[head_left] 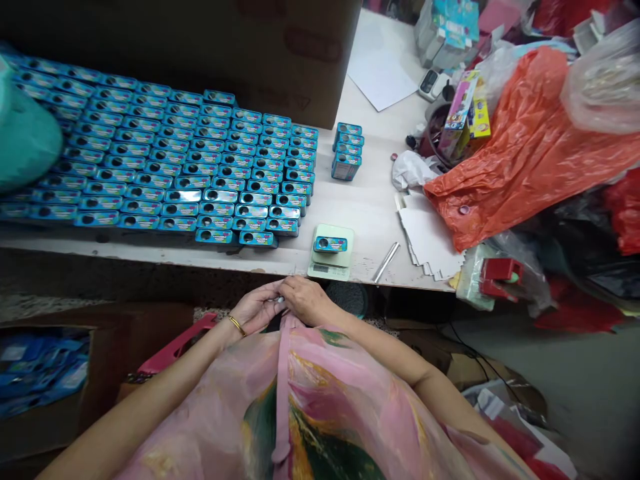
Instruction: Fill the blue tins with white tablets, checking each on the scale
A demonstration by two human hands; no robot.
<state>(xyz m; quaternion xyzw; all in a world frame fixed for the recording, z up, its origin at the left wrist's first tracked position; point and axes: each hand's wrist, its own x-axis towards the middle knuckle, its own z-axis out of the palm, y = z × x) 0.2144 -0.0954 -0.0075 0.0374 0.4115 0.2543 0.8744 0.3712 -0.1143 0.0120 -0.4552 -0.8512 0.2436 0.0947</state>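
My left hand (259, 308), with a gold bangle (237, 325) at the wrist, meets my right hand (306, 299) just below the table's front edge. Both hands are closed, fingertips pressed together, and whatever lies between them is hidden or too small to name. Past the right hand, a pale green digital scale (345, 272) sits at the table edge, bearing one small blue tin (331, 245). Long rows of similar blue tins (183, 209) stand to the left of it. A short separate row of blue tins (346, 167) stands farther back.
A big cardboard box (240, 47) rises behind the tins, and something teal (30, 133) intrudes at left. Right of the scale lie a silver tube (386, 262), white card sheets (431, 233) and an orange plastic bag (500, 173). An open carton (45, 427) with blue packets stands lower left.
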